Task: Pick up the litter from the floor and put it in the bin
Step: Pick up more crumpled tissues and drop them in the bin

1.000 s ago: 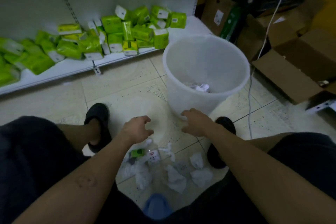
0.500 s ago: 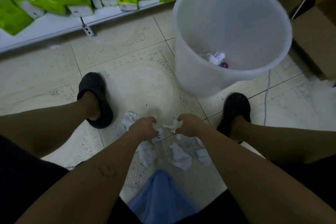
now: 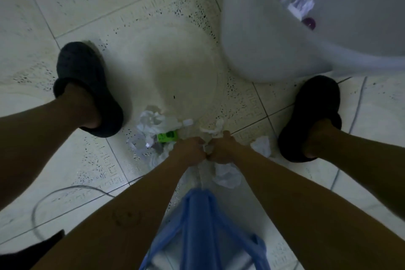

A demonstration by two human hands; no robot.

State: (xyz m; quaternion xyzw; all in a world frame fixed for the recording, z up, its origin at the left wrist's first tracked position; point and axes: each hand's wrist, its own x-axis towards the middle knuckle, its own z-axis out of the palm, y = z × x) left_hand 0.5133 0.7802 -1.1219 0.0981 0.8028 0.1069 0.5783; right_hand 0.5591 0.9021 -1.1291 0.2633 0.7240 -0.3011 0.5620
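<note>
The litter is a loose scatter of crumpled white tissues and wrappers on the tiled floor, just below the view's centre toward 6 o'clock. A green-labelled piece lies on its 9 o'clock side. The bin, of white translucent plastic, stands upright at 1 o'clock and holds crumpled paper and a small purple object.

The person wears black slippers and a blue strap.
</note>
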